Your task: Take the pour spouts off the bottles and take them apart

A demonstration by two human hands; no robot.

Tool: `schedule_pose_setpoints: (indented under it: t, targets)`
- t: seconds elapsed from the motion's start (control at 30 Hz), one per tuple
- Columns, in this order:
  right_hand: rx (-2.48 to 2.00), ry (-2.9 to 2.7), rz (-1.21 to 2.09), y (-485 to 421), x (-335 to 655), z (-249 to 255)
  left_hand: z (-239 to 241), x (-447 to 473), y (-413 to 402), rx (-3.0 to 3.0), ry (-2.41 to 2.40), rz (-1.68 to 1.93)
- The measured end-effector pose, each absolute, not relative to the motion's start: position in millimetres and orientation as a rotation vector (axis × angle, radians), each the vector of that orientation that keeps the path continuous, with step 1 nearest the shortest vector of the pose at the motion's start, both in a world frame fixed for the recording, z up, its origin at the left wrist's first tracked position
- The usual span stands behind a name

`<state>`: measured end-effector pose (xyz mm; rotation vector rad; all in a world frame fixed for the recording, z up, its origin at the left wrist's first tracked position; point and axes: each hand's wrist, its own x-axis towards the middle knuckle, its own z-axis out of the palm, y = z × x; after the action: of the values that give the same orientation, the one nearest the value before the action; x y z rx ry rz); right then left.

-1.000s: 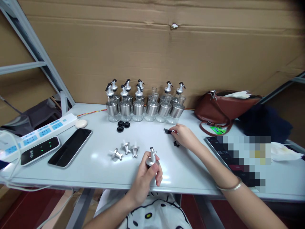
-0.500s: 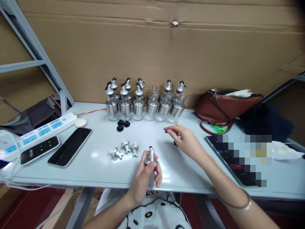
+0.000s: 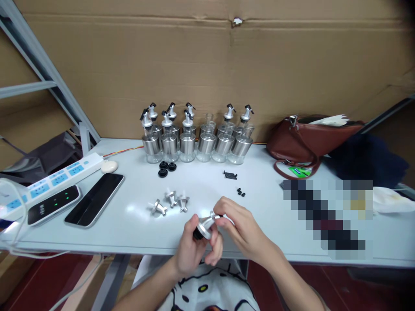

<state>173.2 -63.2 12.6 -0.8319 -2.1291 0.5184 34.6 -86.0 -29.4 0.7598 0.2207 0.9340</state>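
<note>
My left hand (image 3: 198, 248) is closed around a silver bottle pourer (image 3: 205, 225), whose black rubber stopper points down and left. My right hand (image 3: 241, 224) pinches a small black lever (image 3: 220, 216) against the pourer's spout tip; the fingers hide most of it. Beyond the hands lie a few loose black levers (image 3: 230, 175) and, nearer, several tiny black caps (image 3: 240, 192). Three silver pourer heads (image 3: 173, 199) rest to the left on the table. Behind them, three black rubber stoppers (image 3: 163, 172) sit together.
Rows of glass bottles with steel bands (image 3: 187, 144) stand at the back, several topped with pourers. On the left are a power strip (image 3: 68, 175), a phone (image 3: 95, 199) and a hotspot device (image 3: 53, 205). A brown handbag (image 3: 311, 142) stands on the right.
My right hand has come back from the black levers toward me and now meets the pourer. My left hand has tilted the pourer, so its spout leans right and its black stopper shows.
</note>
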Motion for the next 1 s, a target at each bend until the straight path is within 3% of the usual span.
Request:
schedule_pose_setpoints:
  t: [0.13,0.4,0.6,0.87,1.0]
  targets:
    - [-0.755,-2.102,0.413,-60.7,171.7,16.3,-31.2,34.0,-89.1,0.914,0.259,0.972]
    - [-0.803,-2.051,0.503,-61.4,183.7,24.4,-29.6,35.2,-97.5,1.209,0.517,1.140]
    - [-0.869,-1.999,0.433,-63.4,179.1,31.1,-32.0,37.0,-98.7,1.112,0.521,1.276]
    - [-1.107,-1.703,0.913,-66.6,160.8,12.9,-23.1,39.8,-93.8,0.967,0.607,1.336]
    - [-1.159,-1.531,0.936,-68.9,153.5,0.1,-23.3,38.2,-93.3,0.988,0.596,1.264]
